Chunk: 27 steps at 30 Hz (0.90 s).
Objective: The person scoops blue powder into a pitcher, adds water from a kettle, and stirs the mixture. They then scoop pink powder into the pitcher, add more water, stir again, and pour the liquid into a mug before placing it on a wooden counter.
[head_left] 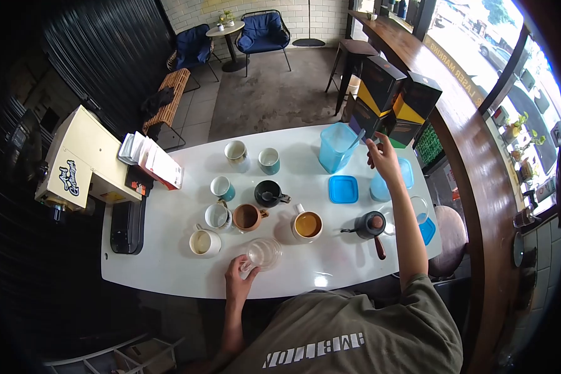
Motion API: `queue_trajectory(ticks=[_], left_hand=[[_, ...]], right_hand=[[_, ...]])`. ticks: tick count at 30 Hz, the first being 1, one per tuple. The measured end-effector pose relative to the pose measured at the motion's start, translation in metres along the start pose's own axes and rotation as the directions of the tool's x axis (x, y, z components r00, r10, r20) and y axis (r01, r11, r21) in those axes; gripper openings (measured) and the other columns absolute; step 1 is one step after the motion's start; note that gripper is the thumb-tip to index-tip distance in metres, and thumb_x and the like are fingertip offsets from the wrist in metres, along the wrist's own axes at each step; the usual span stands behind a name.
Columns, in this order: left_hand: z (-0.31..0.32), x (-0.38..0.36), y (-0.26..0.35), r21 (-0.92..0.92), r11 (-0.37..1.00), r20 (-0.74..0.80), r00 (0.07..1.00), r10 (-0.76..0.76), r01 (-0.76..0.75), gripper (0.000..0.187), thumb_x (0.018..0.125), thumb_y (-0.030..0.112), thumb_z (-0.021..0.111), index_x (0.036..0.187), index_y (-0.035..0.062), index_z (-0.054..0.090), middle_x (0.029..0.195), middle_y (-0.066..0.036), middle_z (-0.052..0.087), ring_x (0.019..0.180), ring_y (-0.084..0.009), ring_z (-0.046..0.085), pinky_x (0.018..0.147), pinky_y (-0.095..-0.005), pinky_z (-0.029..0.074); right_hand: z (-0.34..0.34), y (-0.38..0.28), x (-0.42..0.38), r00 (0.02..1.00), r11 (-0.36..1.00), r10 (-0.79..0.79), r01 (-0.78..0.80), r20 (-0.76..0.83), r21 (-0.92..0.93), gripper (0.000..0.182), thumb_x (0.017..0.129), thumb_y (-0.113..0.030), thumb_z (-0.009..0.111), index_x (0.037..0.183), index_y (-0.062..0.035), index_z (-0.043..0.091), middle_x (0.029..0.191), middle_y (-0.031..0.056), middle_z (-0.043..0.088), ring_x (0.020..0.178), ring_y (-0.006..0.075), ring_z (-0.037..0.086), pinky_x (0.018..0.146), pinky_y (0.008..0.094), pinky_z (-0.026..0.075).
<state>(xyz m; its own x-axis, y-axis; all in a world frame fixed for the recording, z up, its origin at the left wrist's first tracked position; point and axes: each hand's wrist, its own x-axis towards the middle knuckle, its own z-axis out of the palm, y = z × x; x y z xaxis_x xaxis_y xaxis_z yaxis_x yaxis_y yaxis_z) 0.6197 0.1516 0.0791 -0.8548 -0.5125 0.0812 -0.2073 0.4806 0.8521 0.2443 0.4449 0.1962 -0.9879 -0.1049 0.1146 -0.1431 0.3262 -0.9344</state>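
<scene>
My left hand (237, 278) closed on glass mug (265, 252), counter's (168, 274) near edge; right hand (384, 157) loosely open beside spoon (356, 140), far-right corner

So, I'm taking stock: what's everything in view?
Table: 1, white, centre
Cups: 8, mixed colours, middle and left
Glass mug: 1, clear, near edge
Pot: 1, dark, right
Pitcher: 1, blue, far side
Utensil: 1, bluish, in pitcher
Tub: at least 1, blue, right
Lids: 2, blue, middle and right
Boxes: several, mostly black, behind
Machine: 1, cream, left
Papers: several, white, left
Chairs: 2, blue, back
Round table: 1, white, back
Bench: 1, tan, back left
Stools: 2, brown, right
Counter: 1, brown, right
Shirt: 1, green, bottom
Left hand: 1, bare, on glass mug
Right hand: 1, bare, by utensil
</scene>
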Motion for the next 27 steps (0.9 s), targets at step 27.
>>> queue_trajectory(ticks=[27], left_hand=[[0.034,0.002,0.034,-0.048,0.998,0.072,0.996,0.052,-0.048,0.017,0.093,0.015,0.066,0.099,0.0017,0.058,0.082,-0.008,0.061,0.086,-0.02,0.06,0.08,-0.0346,0.048]], right_hand=[[0.029,0.022,0.043,0.933,0.916,-0.301,0.341,0.197,-0.214,0.025,0.093,-0.015,0.06,0.11,0.0027,0.061,0.079,0.0214,0.067,0.069,0.0342,0.067,0.065,0.0406,0.052]])
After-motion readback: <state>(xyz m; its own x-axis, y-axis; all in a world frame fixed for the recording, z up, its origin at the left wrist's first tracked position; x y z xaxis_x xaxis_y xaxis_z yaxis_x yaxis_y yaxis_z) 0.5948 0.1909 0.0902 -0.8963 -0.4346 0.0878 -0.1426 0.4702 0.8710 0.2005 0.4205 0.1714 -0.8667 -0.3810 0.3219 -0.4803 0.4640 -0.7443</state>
